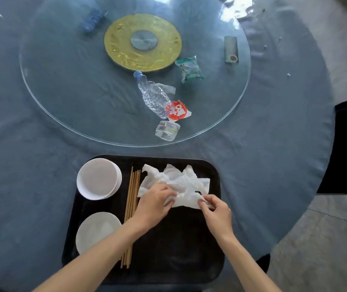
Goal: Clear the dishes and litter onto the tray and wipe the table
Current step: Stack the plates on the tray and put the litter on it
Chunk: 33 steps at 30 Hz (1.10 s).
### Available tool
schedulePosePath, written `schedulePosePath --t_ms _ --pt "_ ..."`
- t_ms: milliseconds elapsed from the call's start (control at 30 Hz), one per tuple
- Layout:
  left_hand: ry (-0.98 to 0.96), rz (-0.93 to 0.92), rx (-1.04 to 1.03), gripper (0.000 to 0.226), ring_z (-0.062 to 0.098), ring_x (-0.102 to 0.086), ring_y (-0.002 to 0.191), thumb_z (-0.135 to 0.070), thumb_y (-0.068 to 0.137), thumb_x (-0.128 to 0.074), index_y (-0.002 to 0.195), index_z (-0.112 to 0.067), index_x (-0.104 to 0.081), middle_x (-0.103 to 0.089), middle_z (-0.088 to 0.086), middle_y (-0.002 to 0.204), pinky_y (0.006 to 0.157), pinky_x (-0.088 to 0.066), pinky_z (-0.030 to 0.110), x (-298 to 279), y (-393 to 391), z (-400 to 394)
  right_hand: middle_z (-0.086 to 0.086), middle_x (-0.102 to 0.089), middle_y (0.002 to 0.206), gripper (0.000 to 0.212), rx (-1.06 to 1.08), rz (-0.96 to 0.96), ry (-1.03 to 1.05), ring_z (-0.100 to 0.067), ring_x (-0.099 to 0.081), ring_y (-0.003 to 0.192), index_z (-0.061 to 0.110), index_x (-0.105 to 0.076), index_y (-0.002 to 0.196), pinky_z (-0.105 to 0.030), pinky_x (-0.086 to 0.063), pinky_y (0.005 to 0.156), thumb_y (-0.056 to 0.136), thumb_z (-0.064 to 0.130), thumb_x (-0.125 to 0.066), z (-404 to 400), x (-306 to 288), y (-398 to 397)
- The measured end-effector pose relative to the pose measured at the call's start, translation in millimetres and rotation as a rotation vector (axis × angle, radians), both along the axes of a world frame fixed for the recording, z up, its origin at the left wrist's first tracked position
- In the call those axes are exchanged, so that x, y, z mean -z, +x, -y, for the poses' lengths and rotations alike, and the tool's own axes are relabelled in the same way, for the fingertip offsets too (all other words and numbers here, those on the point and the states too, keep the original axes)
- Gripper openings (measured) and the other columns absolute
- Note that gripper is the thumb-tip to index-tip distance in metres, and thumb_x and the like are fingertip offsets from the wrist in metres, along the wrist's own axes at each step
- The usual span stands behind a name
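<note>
Fingers of both my hands pinch the crumpled tissue point(179, 184).
Chopsticks point(131, 207) beside it run lengthwise from tray point(214, 228) front to back.

Tray point(214, 239) near-right quarter bare; bowls point(98, 179), chopsticks point(131, 207), crumpled tissue point(181, 182) block left and far side.

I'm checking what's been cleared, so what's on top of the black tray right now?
On the black tray: stacked white dishes, another plate, chopsticks, and crumpled tissue held by the left hand and right hand. Anything under the tissue is hidden.
</note>
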State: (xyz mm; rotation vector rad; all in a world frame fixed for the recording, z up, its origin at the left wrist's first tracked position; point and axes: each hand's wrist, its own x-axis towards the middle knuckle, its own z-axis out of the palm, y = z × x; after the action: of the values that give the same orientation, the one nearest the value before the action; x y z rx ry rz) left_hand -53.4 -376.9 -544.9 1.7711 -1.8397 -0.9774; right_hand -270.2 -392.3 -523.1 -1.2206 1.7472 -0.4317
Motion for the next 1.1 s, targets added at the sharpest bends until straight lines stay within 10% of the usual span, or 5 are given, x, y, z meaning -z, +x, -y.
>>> schedulePosePath --t_ms 433,667,1100 --pt "-0.229 0.183 -0.099 0.050 0.018 -0.051 0.116 -0.038 0.085 -0.074 0.133 -0.028 -0.063 -0.059 -0.003 0.124 0.079 -0.060 0.041 -47 49 142 0.000 -0.068 0.119 0.035 -0.262 -0.254 -0.348 -0.023 -0.063 0.115 0.025 -0.069 0.126 -0.038 -0.049 0.099 0.094 0.039 -0.071 174 -47 22" --pt "-0.183 0.458 0.289 0.081 0.028 -0.034 0.140 -0.062 0.074 -0.066 0.148 -0.037 -0.044 -0.045 -0.002 0.150 0.095 -0.051 0.046 -32 64 216 -0.017 -0.037 0.155 0.076 -0.371 -0.361 -0.344 -0.037 -0.034 0.144 0.030 -0.037 0.156 -0.048 -0.035 0.116 0.091 0.055 -0.067 356 -43 106" --pt "-0.528 0.479 0.419 0.026 0.031 -0.033 0.150 -0.035 0.098 -0.051 0.104 -0.020 -0.071 -0.050 0.004 0.154 0.111 -0.041 0.044 24 94 220 -0.016 -0.011 0.169 0.066 -0.554 -0.440 -0.425 -0.039 -0.016 0.154 0.056 -0.045 0.145 -0.061 -0.021 0.120 0.086 0.087 -0.039 451 32 183"
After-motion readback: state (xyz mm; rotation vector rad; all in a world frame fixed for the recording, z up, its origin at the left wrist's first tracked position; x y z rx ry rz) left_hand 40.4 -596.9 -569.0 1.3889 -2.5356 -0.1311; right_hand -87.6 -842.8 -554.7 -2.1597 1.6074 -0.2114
